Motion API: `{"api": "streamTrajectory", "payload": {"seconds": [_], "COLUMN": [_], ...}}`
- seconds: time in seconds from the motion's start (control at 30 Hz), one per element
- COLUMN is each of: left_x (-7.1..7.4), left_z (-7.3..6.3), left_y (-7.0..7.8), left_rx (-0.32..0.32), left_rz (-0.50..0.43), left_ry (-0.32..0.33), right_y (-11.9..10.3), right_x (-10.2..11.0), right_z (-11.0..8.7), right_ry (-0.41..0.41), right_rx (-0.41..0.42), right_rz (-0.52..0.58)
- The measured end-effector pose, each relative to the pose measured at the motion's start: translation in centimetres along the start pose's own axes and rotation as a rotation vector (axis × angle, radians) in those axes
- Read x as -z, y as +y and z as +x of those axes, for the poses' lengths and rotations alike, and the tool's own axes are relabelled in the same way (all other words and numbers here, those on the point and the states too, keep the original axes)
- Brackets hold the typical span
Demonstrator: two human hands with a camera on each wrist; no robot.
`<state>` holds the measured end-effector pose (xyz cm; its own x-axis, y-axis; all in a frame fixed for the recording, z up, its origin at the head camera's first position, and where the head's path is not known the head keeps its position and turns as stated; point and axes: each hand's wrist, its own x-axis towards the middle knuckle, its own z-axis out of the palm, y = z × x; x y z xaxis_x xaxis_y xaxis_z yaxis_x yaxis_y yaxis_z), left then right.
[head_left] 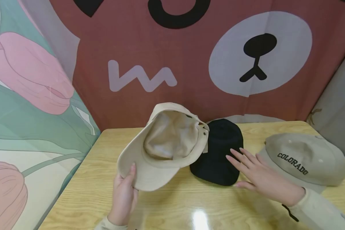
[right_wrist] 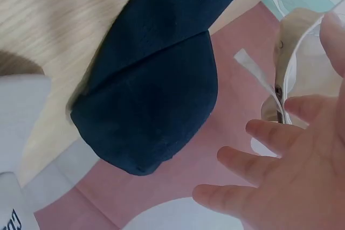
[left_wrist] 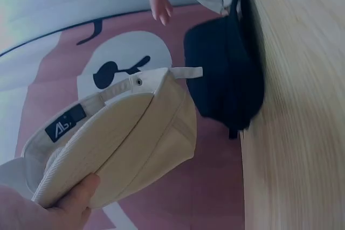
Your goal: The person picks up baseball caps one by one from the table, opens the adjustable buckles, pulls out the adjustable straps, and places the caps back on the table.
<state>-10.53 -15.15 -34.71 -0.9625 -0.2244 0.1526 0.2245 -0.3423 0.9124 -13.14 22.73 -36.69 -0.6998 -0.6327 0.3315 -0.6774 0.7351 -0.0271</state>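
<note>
While the left hand grips a beige cap by its brim, the right hand holds nothing, its fingers spread wide. The beige cap is raised above the near-left half of a wooden table, with its hollow inside turned to the person and its brim pointing left and near. The left thumb lies on the underside of the brim, and the other fingers are behind it. At the back of this cap, on its right side, the tip of a strap sticks out, and a dark label shows inside the band.

A black cap sits on the table just right of the beige one, which covers part of its left side from the head view. Its brim faces near. The right hand hovers by the right side of the black cap, apart from it in the right wrist view.

Farther right lies a grey cap with COLORADO in dark letters. Along the far side hangs a reddish-brown cloth with a cartoon bear print; at the left hangs a tulip-patterned cloth.
</note>
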Motion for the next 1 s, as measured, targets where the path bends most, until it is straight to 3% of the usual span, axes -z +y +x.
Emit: {"api": "streamTrajectory", "payload": {"seconds": [0.23,0.5,0.73,1.0], "left_x": [-0.7,-0.9,-1.2,-1.7], "left_z": [-0.3,-0.5,-0.7,-1.1], "left_y": [0.3,0.3,0.3,0.2], "left_rx": [0.088,0.077,0.088,0.102], "left_rz": [-0.074,-0.143,-0.178,-0.206], "left_ry": [-0.004,-0.049,-0.069,-0.077], "right_y": [-0.2,-0.7,-1.5,-2.4], "right_x": [-0.2,-0.5,0.0,0.1], "right_z": [0.3,0.9,2.0,3.6], "right_ry": [0.01,0.023,-0.055,-0.025], "right_rx": [-0.001,-0.026,-0.1,-0.214], "right_rz": [0.017,0.067,0.2,0.477]}}
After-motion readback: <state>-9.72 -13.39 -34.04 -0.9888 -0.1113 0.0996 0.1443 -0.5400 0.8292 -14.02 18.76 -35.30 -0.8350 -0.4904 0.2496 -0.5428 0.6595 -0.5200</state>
